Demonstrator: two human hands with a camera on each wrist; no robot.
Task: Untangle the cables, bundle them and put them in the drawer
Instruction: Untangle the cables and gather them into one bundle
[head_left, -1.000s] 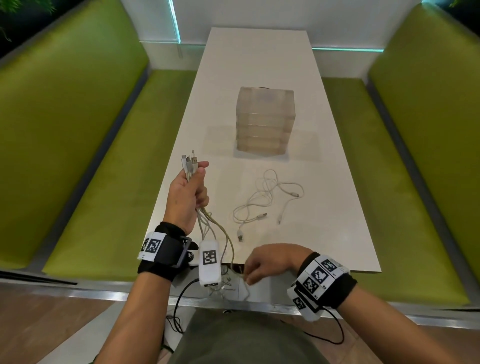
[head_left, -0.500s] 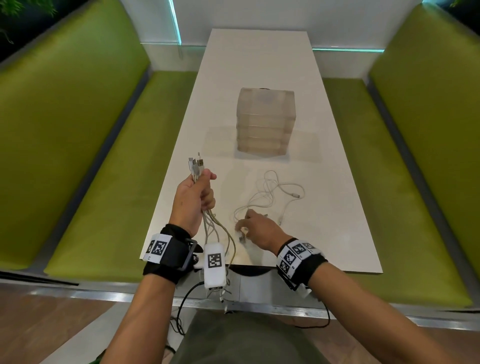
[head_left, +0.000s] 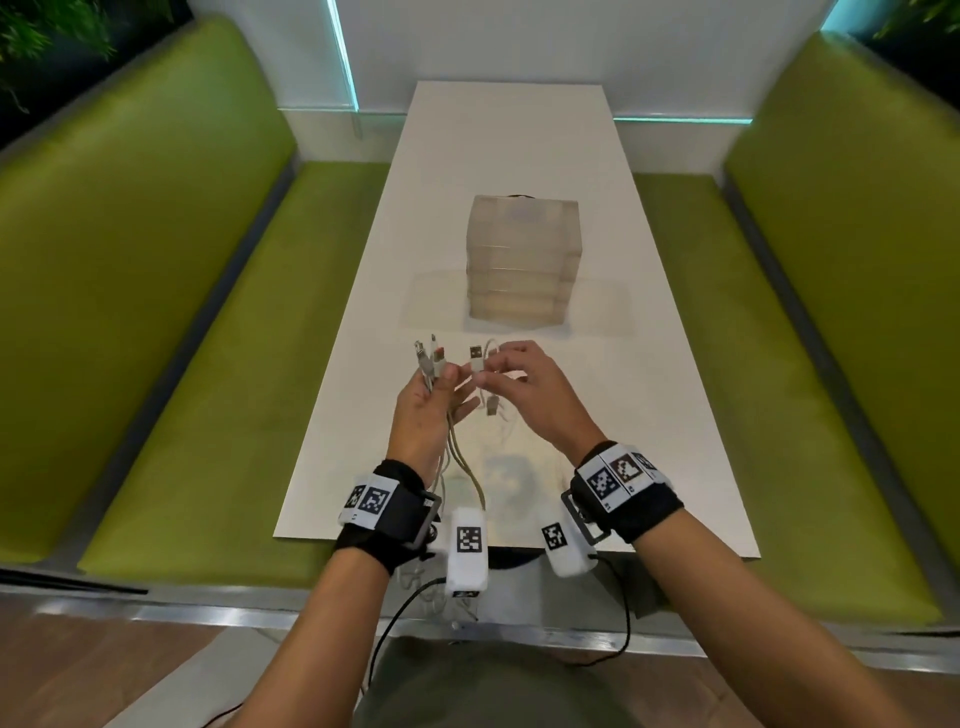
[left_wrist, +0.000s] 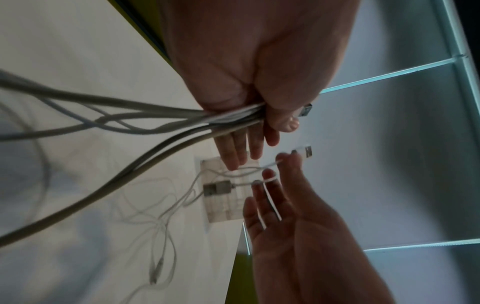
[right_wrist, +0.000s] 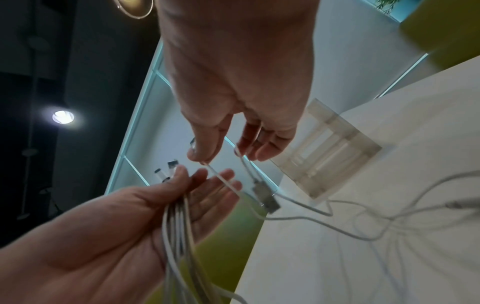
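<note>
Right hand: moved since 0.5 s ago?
Yes. The right hand has lifted off the table near its front edge and gone farther toward the drawer unit, now pinching a white cable beside the left hand.

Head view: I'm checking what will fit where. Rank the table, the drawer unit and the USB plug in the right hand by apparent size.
1. table
2. drawer unit
3. USB plug, pinched by the right hand

The gaps are wide, so nearness does not change the order.

Both hands raised close together, left grip (head_left: 428, 400) thumb-clamped, right grip (head_left: 522, 387) pinching
</note>
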